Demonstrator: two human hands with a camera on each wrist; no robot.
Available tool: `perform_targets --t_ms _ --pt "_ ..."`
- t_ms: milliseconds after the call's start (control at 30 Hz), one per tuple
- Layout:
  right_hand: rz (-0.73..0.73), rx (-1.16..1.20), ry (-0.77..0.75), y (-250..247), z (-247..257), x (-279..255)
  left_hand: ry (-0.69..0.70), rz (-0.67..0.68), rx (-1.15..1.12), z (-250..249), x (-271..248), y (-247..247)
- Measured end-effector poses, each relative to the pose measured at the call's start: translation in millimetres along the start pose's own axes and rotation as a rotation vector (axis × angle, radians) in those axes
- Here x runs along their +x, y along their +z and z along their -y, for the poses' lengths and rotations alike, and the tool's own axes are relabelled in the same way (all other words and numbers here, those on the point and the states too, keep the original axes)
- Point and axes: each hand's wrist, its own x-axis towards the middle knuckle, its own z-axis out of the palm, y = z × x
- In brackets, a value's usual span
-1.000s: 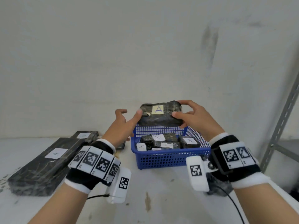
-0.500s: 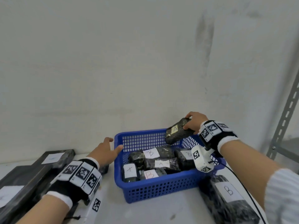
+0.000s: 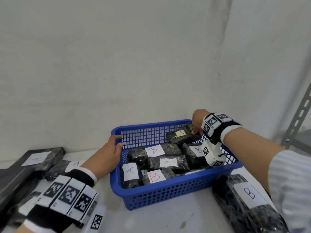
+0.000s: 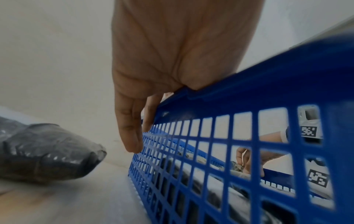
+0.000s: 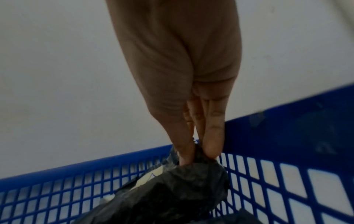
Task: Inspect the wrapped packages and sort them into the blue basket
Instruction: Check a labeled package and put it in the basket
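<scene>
The wrapped package marked A is hanging tilted inside the blue basket, at its far right corner, with its lower end seeming to rest on the packages already lying there. The right hand is pinching the package by its upper end: in the right wrist view the fingers are pressing together with the thumb on a bunched fold of black wrap. Holding it by the end probably lets the hand stay above the basket's rim while the package goes down into the gap by the far wall, label up so the letter can be read.

In the basket, nearer the person than the held package, other wrapped packages are lying flat with labels showing: one B in the middle, a second B to its right, an A below those, a red B and one marked with a cross or an A at the near left.

The left hand is resting on the basket's left rim at the far corner, fingers straight and lying against the mesh wall, the thumb on the inner side. This looks like bracing, so the light basket does not slide on the surface.

Outside the basket, a larger package marked B is lying just beside its right near corner. To the basket's left, several long dark packages with paper labels are lying, seemingly not yet sorted.
</scene>
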Motion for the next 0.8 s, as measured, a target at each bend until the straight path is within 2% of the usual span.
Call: perform_targets --t_ms 100,233,333,467,600,800 --pt "0.035 -0.021 0.002 1.7 2.0 -0.3 -0.003 -0.003 -0.015 2.9 1.7 1.2" --pt "0.011 -0.086 -0.013 11.7 4.7 -4.5 -0.012 -0.028 -0.018 4.7 3.0 3.9" --pt "-0.001 -0.139 -0.064 23.7 1.4 -2.7 -0.011 -0.038 -0.03 4.4 0.8 3.2" --pt "0.086 -0.175 -0.161 17.1 -13.3 14.5 0.024 -0.01 0.009 0.6 -3.9 0.2" --pt "0.129 0.222 -0.156 -22.2 -2.1 -37.7 0.02 -0.017 -0.006 3.6 -2.1 -2.1" --pt "0.225 0.638 -0.231 -36.5 29.5 -108.7 -0.066 -0.282 -0.031 7.9 -35.4 -18.8"
